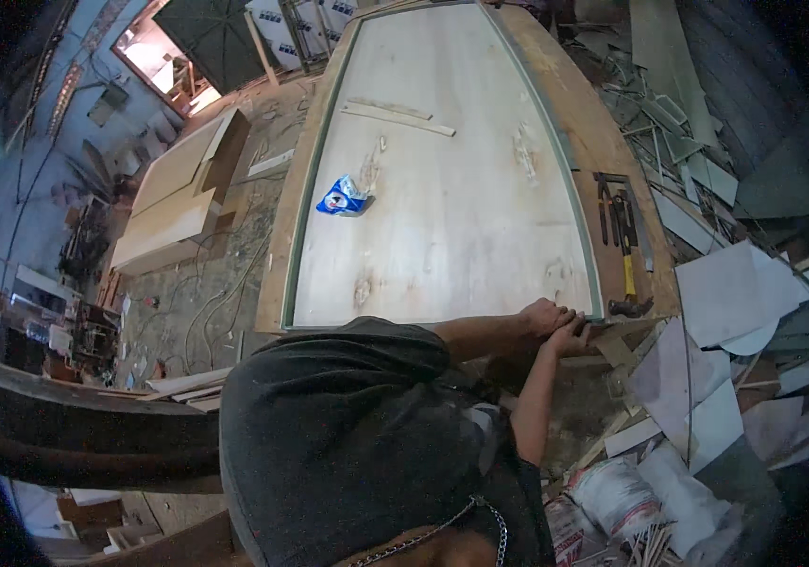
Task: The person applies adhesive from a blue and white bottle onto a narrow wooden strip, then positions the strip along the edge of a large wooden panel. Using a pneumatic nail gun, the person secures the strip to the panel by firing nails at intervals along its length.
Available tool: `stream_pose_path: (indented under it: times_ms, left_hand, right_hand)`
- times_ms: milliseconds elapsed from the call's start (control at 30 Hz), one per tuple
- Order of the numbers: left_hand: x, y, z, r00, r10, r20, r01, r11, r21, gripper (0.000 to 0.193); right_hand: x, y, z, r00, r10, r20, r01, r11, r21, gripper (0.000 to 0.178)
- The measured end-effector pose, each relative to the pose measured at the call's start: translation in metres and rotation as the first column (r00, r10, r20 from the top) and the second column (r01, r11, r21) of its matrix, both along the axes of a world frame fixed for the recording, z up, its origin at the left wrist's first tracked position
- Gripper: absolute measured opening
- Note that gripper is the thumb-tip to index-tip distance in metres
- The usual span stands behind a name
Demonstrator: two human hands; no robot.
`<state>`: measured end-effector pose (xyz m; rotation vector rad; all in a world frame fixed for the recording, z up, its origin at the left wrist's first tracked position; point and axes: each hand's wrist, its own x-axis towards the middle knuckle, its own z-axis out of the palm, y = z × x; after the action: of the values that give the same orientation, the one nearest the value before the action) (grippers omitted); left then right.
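A large pale wooden panel (461,227) lies on a wider brown wooden table (588,113), with a grey-green strip (586,248) along its edge. At the panel's near right corner, my left hand (543,317) is closed, its knuckles upward. My right hand (569,335) sits just below and beside it, fingers curled at the strip's end. What the two hands grip is too small and hidden to make out. Right of them on the table's margin lie a hammer (629,282) with a yellow handle and pliers (604,210) with dark handles.
On the panel rest a crumpled blue packet (342,197) and two thin wooden strips (400,117). Board offcuts (730,293) and white sacks (617,496) pile up on the floor at right. Across the floor at left stands a low wooden box-like piece (173,194), with cables nearby.
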<state>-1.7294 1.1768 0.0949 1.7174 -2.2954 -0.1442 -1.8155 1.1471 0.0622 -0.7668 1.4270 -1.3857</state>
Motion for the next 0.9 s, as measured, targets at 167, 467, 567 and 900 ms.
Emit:
stream_pose_path:
  times_ms: [167,467,567,900]
  left_hand:
    - [0.022,-0.003,-0.047,0.999,-0.017,0.028,0.020,0.994,-0.110,0.047]
    - [0.004,0.000,-0.018,0.994,-0.064,0.093,0.060,0.997,0.037,0.057]
    - [0.010,0.002,-0.030,0.989,-0.076,0.129,0.100,0.977,-0.187,0.056]
    - [0.025,-0.015,-0.078,0.999,0.034,-0.012,-0.030,0.958,0.284,0.042]
  right_hand:
    - [0.016,0.021,0.044,0.993,0.095,-0.073,-0.089,0.993,0.075,0.047]
    - [-0.006,0.008,-0.005,0.995,0.096,-0.010,-0.095,0.992,0.083,0.052]
    - [-0.003,0.007,-0.019,0.999,0.049,0.012,-0.048,0.998,-0.034,0.054]
    - [-0.002,0.016,0.008,0.956,0.203,-0.213,-0.208,0.978,-0.004,0.046]
